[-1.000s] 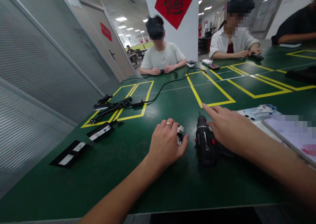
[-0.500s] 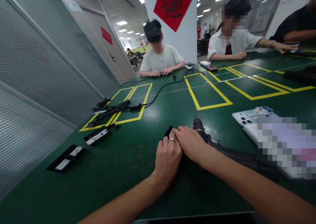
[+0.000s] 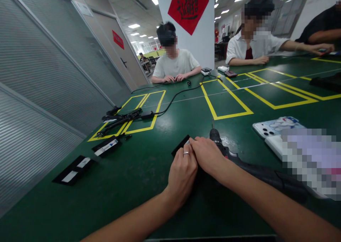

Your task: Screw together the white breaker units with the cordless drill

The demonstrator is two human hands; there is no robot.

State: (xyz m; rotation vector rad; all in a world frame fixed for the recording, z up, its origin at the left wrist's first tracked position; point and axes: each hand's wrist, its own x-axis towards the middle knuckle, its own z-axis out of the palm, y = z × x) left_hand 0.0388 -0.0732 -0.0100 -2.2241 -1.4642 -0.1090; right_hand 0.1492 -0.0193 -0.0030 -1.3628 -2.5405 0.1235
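My left hand, a ring on one finger, is closed with curled fingers at a flat black piece near the table's front middle. Pressed against it, my right hand has its fingertips bent over the same piece. A corner of the piece shows beyond my fingers; the rest is covered, and a small pale patch lies by the fingertips. Just right of my right hand lies a black power drill, its bit pointing away from me. My right forearm crosses in front of part of its body.
At left lie two black pieces with white labels and a black tool with a cable. Phones are at right. Yellow tape marks the green table. People sit across it.
More of the black piece shows beyond my fingers now. My hands stay together in nearly the same place. At far right, a co-worker's outstretched hand has moved further right.
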